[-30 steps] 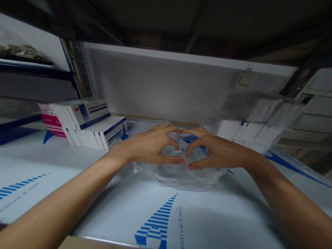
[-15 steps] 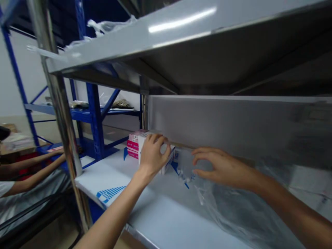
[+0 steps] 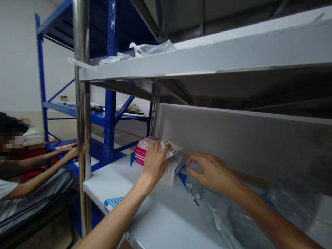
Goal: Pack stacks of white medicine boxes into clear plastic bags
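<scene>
My left hand [image 3: 155,164] is closed on a white box [image 3: 171,149] with dark print on its face, tilted above the shelf board. Its fingers cover part of the box. Right beside it stand several white boxes [image 3: 173,169] in a row. Pink-and-white boxes [image 3: 141,152] are stacked just left of my left hand. My right hand [image 3: 207,169] hovers to the right of the white row, thumb and fingers curved apart with nothing between them. Under it lies clear plastic film [image 3: 220,221] on the shelf.
A grey upper shelf [image 3: 197,60] juts out above my hands, with plastic bags [image 3: 153,48] on it. A metal post [image 3: 83,138] stands at the left front corner. Beyond it, a person [image 3: 15,180] sits with hands on a blue rack [image 3: 95,148].
The view has swung left and up. The white box in my left hand has tipped from upright to slanted, showing its printed face. My right hand stays open, near the row.
</scene>
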Demonstrator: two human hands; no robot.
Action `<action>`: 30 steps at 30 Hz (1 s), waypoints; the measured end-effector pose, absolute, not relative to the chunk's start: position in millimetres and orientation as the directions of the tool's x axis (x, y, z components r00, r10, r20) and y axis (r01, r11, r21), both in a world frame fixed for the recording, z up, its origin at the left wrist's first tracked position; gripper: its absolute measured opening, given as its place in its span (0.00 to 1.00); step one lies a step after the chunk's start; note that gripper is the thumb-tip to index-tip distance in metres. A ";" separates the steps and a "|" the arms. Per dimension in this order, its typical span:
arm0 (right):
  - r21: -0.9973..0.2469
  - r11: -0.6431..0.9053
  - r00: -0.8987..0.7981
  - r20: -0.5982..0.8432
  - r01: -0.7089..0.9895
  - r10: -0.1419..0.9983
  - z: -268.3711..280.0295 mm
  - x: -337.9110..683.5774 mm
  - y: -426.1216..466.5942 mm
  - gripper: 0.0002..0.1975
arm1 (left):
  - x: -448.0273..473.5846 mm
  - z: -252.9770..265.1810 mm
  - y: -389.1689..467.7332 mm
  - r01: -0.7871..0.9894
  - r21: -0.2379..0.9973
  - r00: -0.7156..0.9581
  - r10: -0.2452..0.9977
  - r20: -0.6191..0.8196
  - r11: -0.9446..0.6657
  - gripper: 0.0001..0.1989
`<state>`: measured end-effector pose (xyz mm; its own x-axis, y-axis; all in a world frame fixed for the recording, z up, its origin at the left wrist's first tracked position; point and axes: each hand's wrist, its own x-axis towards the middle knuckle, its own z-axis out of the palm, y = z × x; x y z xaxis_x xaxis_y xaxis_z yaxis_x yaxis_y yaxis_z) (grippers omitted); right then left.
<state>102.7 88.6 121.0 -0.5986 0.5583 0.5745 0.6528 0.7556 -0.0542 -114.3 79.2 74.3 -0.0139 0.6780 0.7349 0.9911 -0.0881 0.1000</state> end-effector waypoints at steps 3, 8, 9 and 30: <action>-0.241 0.576 -0.354 0.589 0.781 0.727 120.5 143.8 104.3 0.14 | -96.8 86.8 69.5 0.957 0.138 0.045 0.602 0.798 -0.255 0.26; -0.527 0.530 -0.182 0.574 0.664 0.798 121.7 230.1 107.7 0.43 | -50.1 113.8 57.6 0.763 0.185 0.193 0.493 0.848 -0.619 0.27; -0.546 0.570 -0.232 0.566 0.614 0.791 121.7 245.2 103.1 0.42 | -38.4 117.2 56.8 0.706 0.169 0.252 0.467 0.848 -0.688 0.28; -0.675 0.543 -0.268 0.476 0.499 0.838 88.8 349.2 27.7 0.37 | 48.3 100.9 78.8 0.192 0.492 0.572 0.504 0.647 -0.849 0.49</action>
